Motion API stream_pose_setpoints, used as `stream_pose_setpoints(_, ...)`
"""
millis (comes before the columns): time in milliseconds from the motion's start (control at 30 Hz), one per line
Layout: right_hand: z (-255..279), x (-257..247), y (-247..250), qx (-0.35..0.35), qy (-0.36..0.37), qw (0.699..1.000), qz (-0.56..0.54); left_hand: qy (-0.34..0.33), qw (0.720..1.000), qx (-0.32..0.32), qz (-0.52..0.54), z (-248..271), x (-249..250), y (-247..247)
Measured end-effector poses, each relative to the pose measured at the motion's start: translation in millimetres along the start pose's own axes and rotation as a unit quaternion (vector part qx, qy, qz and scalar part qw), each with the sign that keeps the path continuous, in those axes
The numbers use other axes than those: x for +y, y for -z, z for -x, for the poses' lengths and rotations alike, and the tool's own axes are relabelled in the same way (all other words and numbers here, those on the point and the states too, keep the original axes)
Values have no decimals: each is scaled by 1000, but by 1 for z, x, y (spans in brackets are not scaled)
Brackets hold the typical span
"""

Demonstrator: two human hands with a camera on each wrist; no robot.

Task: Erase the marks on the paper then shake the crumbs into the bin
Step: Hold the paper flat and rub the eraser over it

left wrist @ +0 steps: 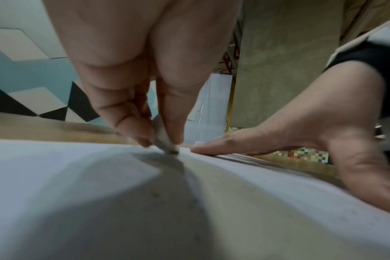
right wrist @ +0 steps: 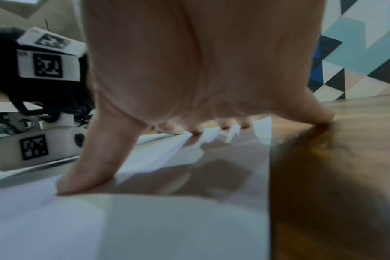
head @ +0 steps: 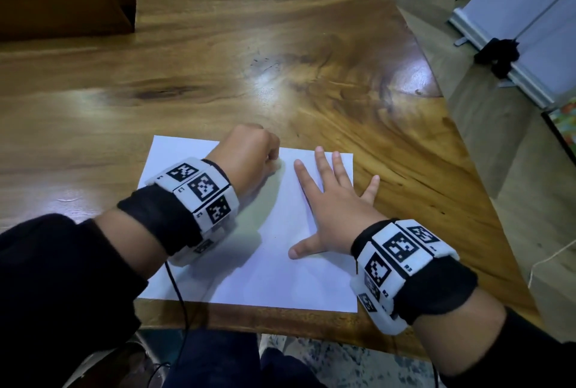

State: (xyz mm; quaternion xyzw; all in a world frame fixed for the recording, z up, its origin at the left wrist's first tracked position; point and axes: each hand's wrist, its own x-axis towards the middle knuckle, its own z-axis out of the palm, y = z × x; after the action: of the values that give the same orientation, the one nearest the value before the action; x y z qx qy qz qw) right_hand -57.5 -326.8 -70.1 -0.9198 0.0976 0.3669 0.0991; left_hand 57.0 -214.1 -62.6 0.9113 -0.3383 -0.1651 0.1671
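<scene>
A white sheet of paper [head: 265, 266] lies flat near the front edge of the wooden table [head: 218, 76]. My left hand [head: 249, 154] pinches a small pale eraser [left wrist: 165, 140] between thumb and fingers, its dirty tip pressed onto the paper [left wrist: 78, 176] near the far edge. My right hand [head: 330, 200] lies flat on the paper's right side with fingers spread; the little finger reaches onto the wood. In the right wrist view the thumb [right wrist: 85, 176] presses the paper [right wrist: 167, 228]. Tiny dark crumbs [left wrist: 155, 195] dot the sheet. No bin is visible.
A brown cardboard box [head: 62, 4] stands at the table's far left. The table's right edge [head: 467, 169] slants away, with floor beyond. A white roll-up banner [head: 530, 29] stands at the right. A black cable [head: 184, 309] hangs off the front edge.
</scene>
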Motion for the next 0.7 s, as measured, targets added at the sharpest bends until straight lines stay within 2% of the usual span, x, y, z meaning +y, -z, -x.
stream_pose_setpoints(100, -1, 1, -1, 0, 3, 1000, -2, -57, 993, -98, -16, 6, 2, 3)
stream_pose_setpoints(133, -1, 1, -1, -1, 3, 1000, -1, -60, 993, -103, -21, 3, 2, 5)
stream_pose_setpoints(233, -1, 1, -1, -3, 4, 1000, 4, -46, 997, -47, -29, -14, 2, 11)
stream_pose_setpoints(300, -2, 1, -2, -3, 4, 1000, 6, -52, 997, -35, -39, -15, 4, 9)
stream_pose_setpoints(467, -1, 2, -1, -3, 5, 1000, 7, -80, 986, -146, -31, 13, 1, 0)
stream_pose_setpoints(533, -1, 1, -1, -6, 5, 1000, 10, -75, 989, -124, -34, 3, 2, 4)
stream_pose_setpoints(633, -1, 1, -1, -6, 3, 1000, 13, -63, 996, -51, -47, -18, 8, 5)
stream_pose_setpoints(700, 0, 1, -1, -7, 2, 1000, 11, -69, 996, -43, -41, -13, 8, -2)
